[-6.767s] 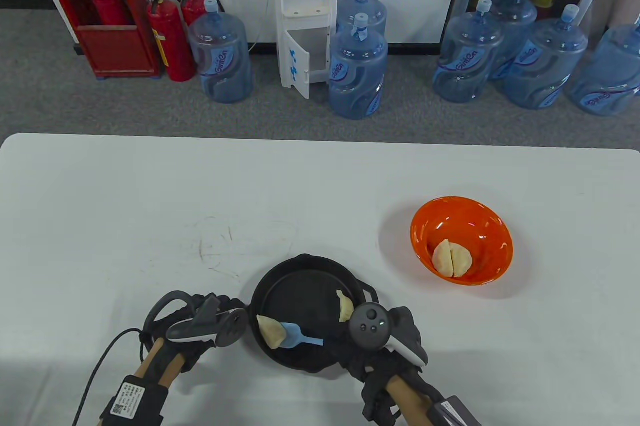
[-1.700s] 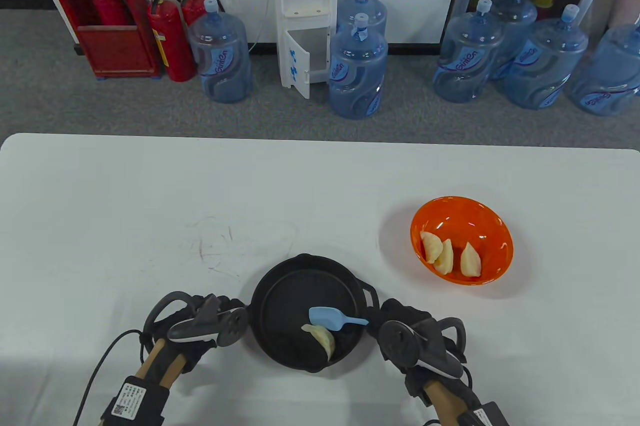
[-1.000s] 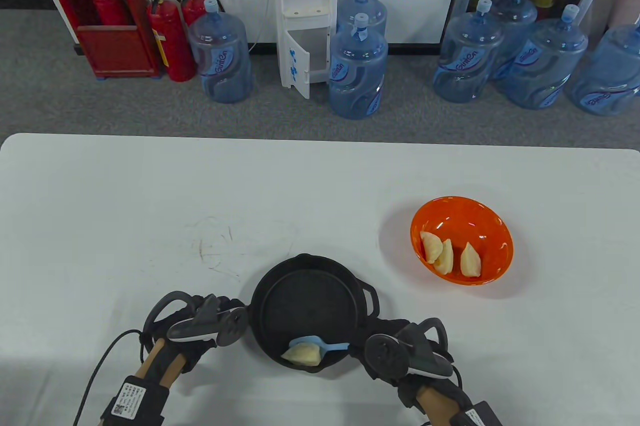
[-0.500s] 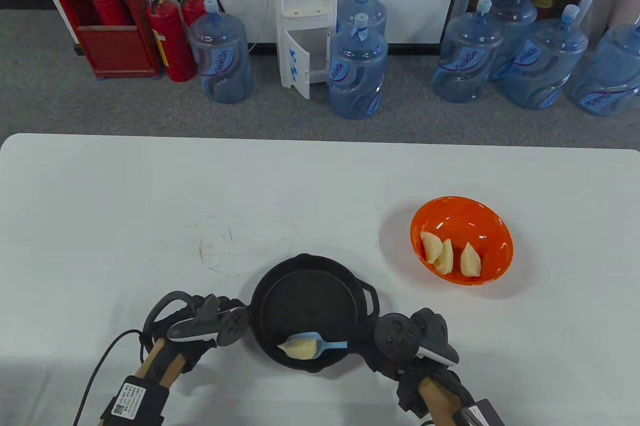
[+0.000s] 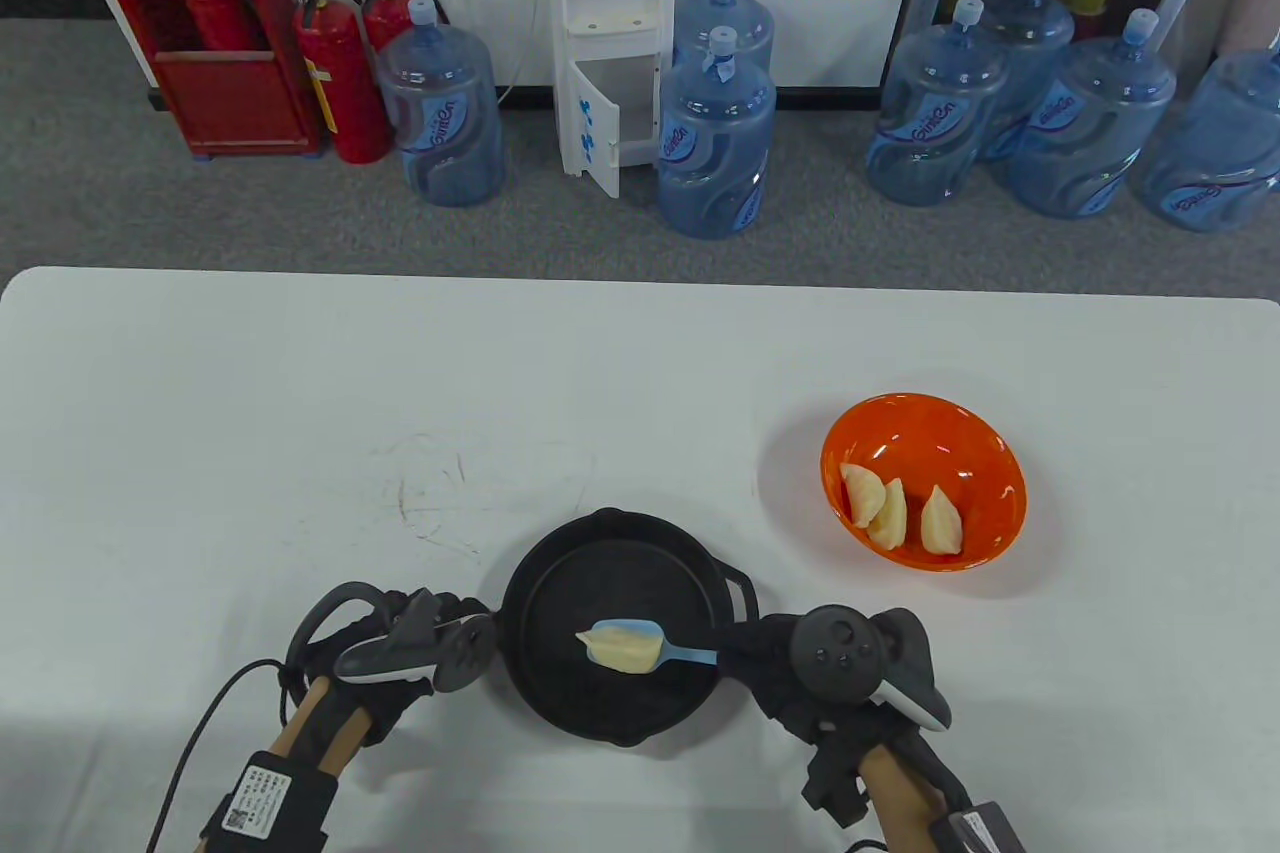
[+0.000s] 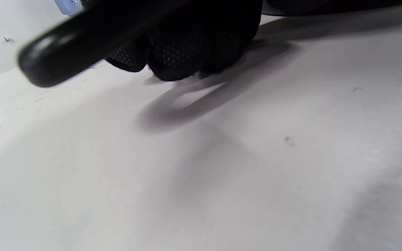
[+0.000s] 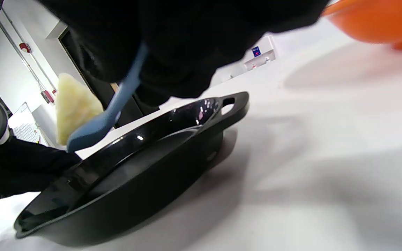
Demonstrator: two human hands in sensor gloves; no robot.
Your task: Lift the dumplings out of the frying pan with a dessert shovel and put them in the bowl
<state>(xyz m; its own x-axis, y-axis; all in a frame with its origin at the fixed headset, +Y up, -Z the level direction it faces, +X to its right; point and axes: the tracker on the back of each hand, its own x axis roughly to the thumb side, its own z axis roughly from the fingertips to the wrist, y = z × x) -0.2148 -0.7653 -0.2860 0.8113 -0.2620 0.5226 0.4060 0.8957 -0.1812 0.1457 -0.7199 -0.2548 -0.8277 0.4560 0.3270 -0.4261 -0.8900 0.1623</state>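
Note:
A black frying pan (image 5: 560, 583) stands near the table's front edge; its rim and side handle (image 7: 232, 103) fill the right wrist view. My right hand (image 5: 775, 668) grips the handle of the blue dessert shovel (image 5: 690, 657) at the pan's right. A pale dumpling (image 5: 625, 647) lies on the shovel blade, lifted above the pan floor, as the dumpling (image 7: 73, 104) on the shovel (image 7: 96, 129) shows. Three dumplings (image 5: 895, 513) lie in the orange bowl (image 5: 985, 453) to the right. My left hand (image 5: 440, 633) grips the pan's long handle (image 6: 82, 38) at the pan's left.
The white table (image 5: 300, 393) spreads wide behind and to the left of the pan. Beyond its far edge stand several water bottles (image 5: 715, 133), a white dispenser (image 5: 610, 33) and red fire extinguishers (image 5: 340, 73) on the carpet.
My right hand has raised the shovel with the dumpling off the pan's near wall and moved it back toward the pan's middle. Since the earliest frame a third dumpling reached the bowl. The left hand stays put.

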